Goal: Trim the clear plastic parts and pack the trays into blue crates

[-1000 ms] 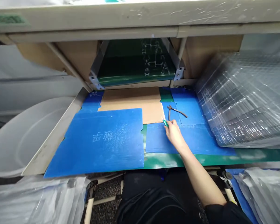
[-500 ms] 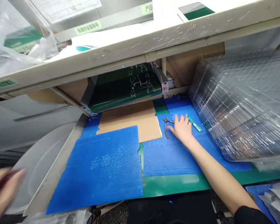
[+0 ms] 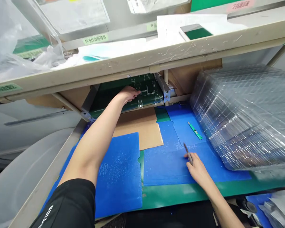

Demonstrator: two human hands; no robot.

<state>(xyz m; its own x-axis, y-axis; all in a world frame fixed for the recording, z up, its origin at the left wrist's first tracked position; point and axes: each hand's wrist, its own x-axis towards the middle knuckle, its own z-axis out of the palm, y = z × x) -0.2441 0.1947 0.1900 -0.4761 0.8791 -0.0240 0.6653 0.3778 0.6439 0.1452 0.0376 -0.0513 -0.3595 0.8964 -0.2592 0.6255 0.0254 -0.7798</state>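
Note:
My left hand [image 3: 129,95] reaches under the shelf, its flat fingers resting on a green board with white printed outlines [image 3: 147,91]. My right hand [image 3: 198,167] sits low on a blue corrugated plastic sheet [image 3: 171,167], gripping the slim dark handles of a pair of pliers [image 3: 189,156]. The pliers' jaws are hidden in that hand. A green strip [image 3: 194,130] lies on the blue sheet above my right hand, apart from it. Another blue sheet [image 3: 118,171] lies under my left forearm, next to a brown cardboard piece [image 3: 139,134].
A clear plastic-wrapped stack [image 3: 242,117] fills the right side. A scratched cream shelf edge [image 3: 142,60] runs overhead with papers on it. A white tub [image 3: 26,167] stands beyond the left rail, and a green mat [image 3: 178,193] lines the front.
My left hand has come in from the lower left and reached the green board. The pliers have left the blue sheet and are now in my right hand. The view has tilted.

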